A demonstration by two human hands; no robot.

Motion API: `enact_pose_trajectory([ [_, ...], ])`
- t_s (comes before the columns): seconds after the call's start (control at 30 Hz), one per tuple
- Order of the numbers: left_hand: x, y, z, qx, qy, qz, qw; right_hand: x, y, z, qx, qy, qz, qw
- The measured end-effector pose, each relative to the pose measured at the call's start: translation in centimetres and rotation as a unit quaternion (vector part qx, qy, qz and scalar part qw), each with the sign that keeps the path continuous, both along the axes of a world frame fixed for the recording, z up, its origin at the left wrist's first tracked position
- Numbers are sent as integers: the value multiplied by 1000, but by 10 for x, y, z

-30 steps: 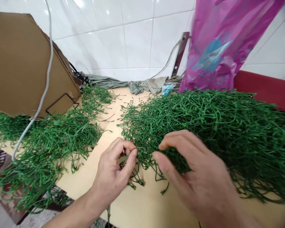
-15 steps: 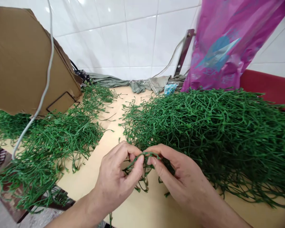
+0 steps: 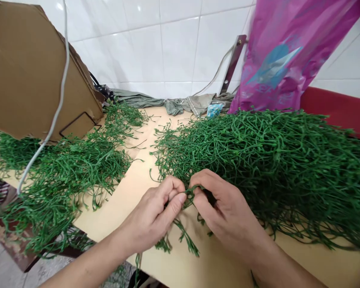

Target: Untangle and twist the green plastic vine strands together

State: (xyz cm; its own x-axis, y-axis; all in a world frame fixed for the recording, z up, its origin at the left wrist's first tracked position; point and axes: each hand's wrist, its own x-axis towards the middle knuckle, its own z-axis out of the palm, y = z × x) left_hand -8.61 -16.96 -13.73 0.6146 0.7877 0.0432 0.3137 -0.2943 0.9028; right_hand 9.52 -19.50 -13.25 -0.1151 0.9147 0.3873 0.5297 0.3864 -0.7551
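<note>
We're pinching green stems [image 3: 189, 195] between left hand [image 3: 159, 210] and right hand [image 3: 225, 204], fingers nearly closed, grip partly hidden. Stems hanging over board [image 3: 132, 200], just beside big pile [image 3: 264, 160].

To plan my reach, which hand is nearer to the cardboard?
Left. The left hand is to the right of the cardboard; the right hand is farther right.

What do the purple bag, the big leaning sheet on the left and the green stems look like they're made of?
Purple bag: thin glossy plastic, creased and shiny. Leaning sheet: matte brown cardboard, with ragged edges. Green stems: probably soft plastic, given their uniform colour and slight sheen.
</note>
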Motion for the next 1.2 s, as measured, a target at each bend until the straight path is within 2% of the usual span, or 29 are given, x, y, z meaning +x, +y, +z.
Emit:
enact_pose_trajectory([
  [0.1,1,0,-1,-72,-28,-14,997,0,-2,0,43,-66,-2,997],
  [0.2,4,3,-2,-100,-58,-16,993,0,-1,-1,37,-83,-4,996],
  [0.3,6,5,-2,-113,-91,-18,989,1,5,-1,-10,-50,-7,999],
  [0.47,1,3,-1,-142,-127,-6,982,18,20,-5,-102,53,-85,990],
  [0.57,-1,4,-2,-130,-127,31,983,24,22,-10,-87,50,-89,991],
  [0.7,3,8,-8,-122,-129,59,982,19,18,-15,-19,35,-86,995],
  [0.8,4,9,-10,-121,-125,68,982,16,11,-10,28,34,-71,996],
  [0.9,4,7,-10,-100,-97,66,988,12,2,-3,76,-19,-51,996],
  [0.97,4,6,-9,-66,-70,62,993,7,-3,-1,68,-40,-39,996],
  [1.1,5,4,-8,-2,-17,64,998,0,-6,-4,-15,-33,-15,999],
  [1.2,5,3,-6,-13,-8,71,997,3,-2,-6,-61,-22,0,998],
])
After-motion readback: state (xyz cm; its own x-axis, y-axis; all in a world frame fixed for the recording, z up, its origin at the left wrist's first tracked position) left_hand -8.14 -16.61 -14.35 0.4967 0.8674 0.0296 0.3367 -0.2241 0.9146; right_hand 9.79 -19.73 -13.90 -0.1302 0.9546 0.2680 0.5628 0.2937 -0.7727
